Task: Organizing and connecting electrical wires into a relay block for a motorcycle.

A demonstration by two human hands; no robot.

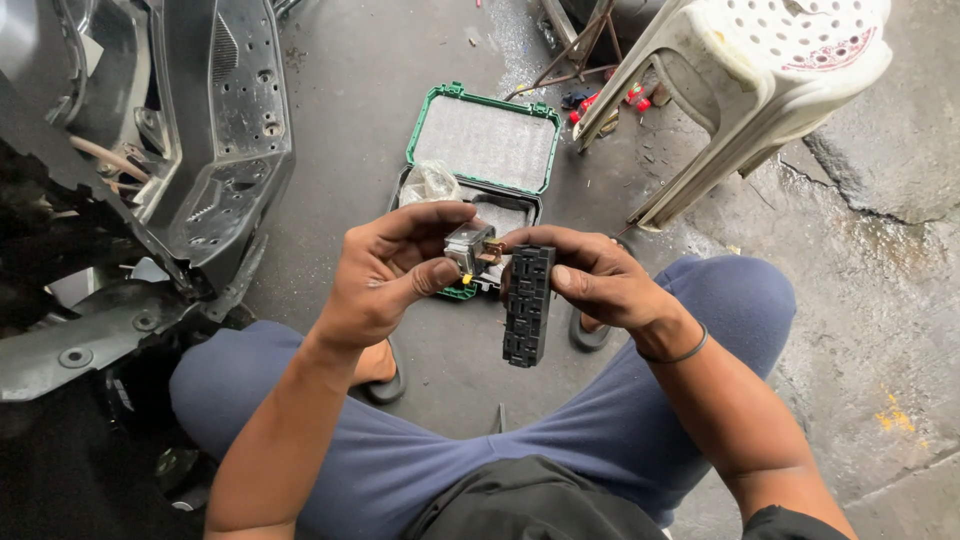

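The left hand (385,275) grips a small grey relay (468,246) between thumb and fingers, its metal pins pointing toward the black socket block (527,305), which the right hand (595,280) holds upright, pinched between thumb and fingers. Both parts meet in front of the person's knees, above an open green tool case (485,145) lying on the wet concrete floor (880,330), with a white plastic stool (760,70) beyond and dark vehicle panels (215,130) to the left.
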